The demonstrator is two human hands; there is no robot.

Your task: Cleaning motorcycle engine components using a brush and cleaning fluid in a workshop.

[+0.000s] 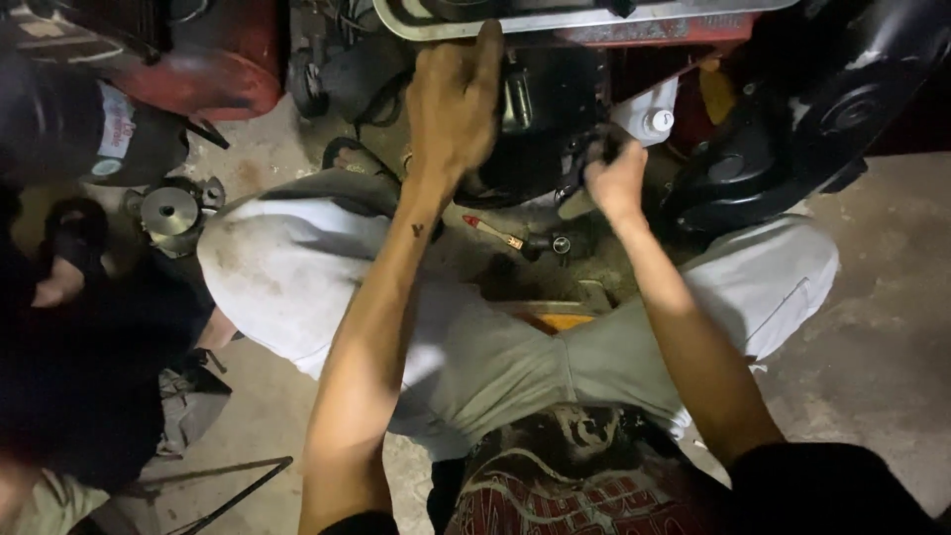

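- Dark, greasy engine block (555, 109) of a red machine, straight ahead between the spread knees, low over the concrete floor (872, 347).
- Right hand (616, 178) closed tight around a dark part on the block's right flank, perhaps a tool handle; too blurred to tell which.
- Left hand (458, 94) up and left of that grip, fingers curled over the pale metal rim (555, 20) above the block, seemingly braced there to steady the reach.
- Below the right-hand grip: red-handled screwdriver (492, 232) lying on the ground, close enough to grab.
- Further left, past the knee in pale grey trousers (287, 267): round shiny metal part (170, 210).
- Right of the grip: black curved cover (822, 99).
- Far left edge: another person in dark clothing (69, 376).
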